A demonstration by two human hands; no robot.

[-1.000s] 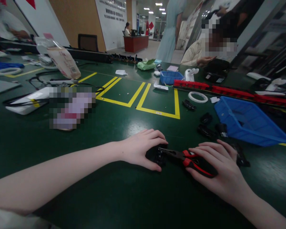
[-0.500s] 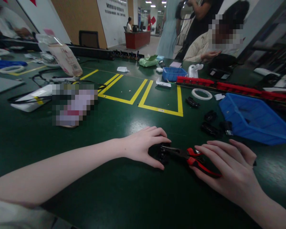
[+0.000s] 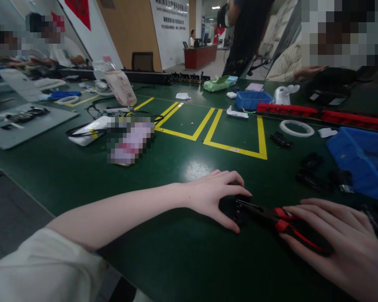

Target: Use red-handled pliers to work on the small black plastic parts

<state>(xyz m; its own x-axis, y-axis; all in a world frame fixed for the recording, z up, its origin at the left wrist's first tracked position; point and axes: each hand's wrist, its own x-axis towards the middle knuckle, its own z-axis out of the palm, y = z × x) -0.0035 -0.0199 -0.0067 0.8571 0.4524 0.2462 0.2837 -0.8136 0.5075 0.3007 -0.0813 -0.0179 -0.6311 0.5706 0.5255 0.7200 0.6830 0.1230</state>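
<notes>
My left hand (image 3: pixel 216 197) is curved round a small black part (image 3: pixel 238 212) on the green table, with its thumb on the near side and its fingers on the far side. Much of that part is dark and hard to make out. My right hand (image 3: pixel 340 235) is closed round the red and black handles of a pair of pliers (image 3: pixel 282 218). The narrow dark jaws of the pliers point left and meet the black part between my left thumb and fingers.
Several black parts (image 3: pixel 311 178) lie beside a blue bin (image 3: pixel 362 159) on the right. A white ring (image 3: pixel 297 128) is behind them. Left of centre are a phone (image 3: pixel 134 140), a white object with a black cable (image 3: pixel 90 130) and a bottle (image 3: pixel 121 86). People sit across the table.
The view has swung left, so the table and its things appear further right. Both hands keep their hold, and the pliers' jaws stay at the black part.
</notes>
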